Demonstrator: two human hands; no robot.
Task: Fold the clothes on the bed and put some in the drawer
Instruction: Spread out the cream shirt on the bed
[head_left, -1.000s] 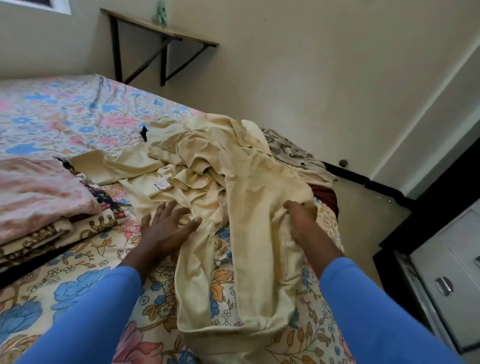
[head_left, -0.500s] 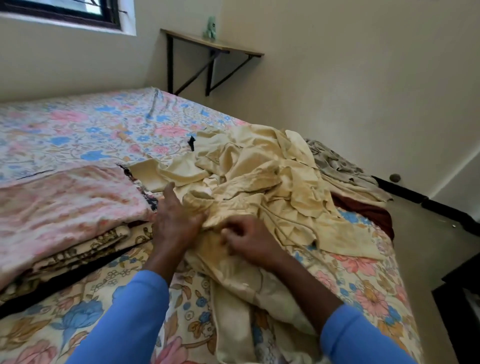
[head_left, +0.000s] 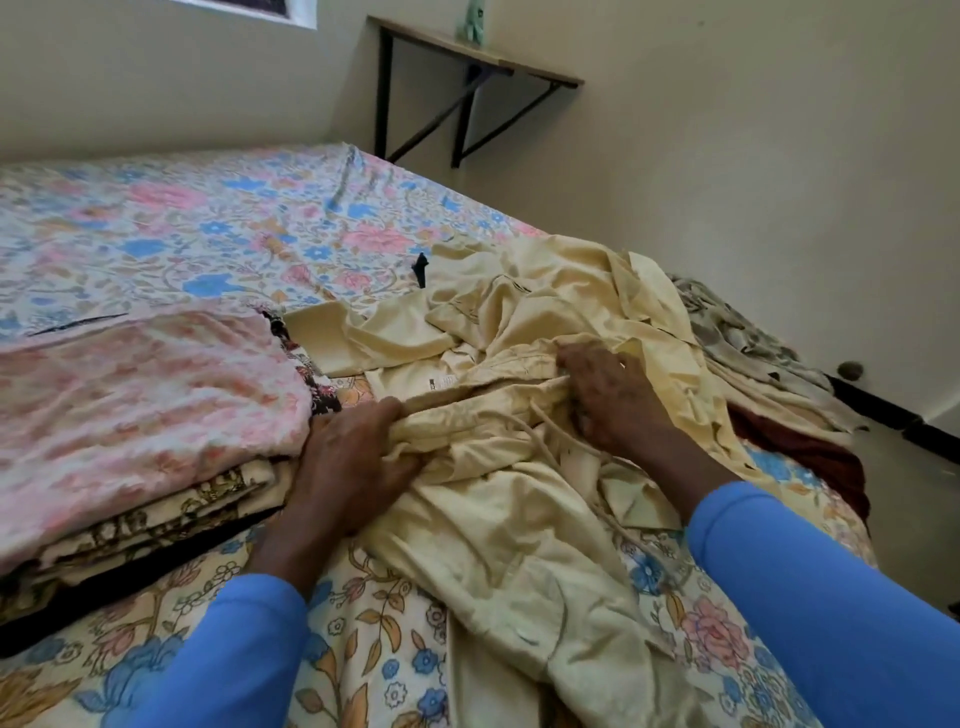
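Head view is showing both hands working on a yellow garment (head_left: 519, 519), which is lying crumpled on the bed (head_left: 208, 223) and spreading from beyond the fingertips back toward the blue sleeves (head_left: 831, 597). The left hand (head_left: 353, 457) is gripping a bunched fold of it, thumb on top and fingers (head_left: 402, 462) curling under. The right hand (head_left: 618, 400) is clutching the waistband, its fingers (head_left: 574, 358) bending into the cloth. A drawstring (head_left: 558, 431) is trailing between the two sets of fingers. Just left of the left fingers, a stack (head_left: 145, 395) of folded clothes is sitting. Right of the right fingers, grey cloth (head_left: 737, 332) and maroon cloth (head_left: 815, 452) are lying at the bed's edge. Far beyond the fingertips, a shelf (head_left: 519, 67) is hanging on the wall.
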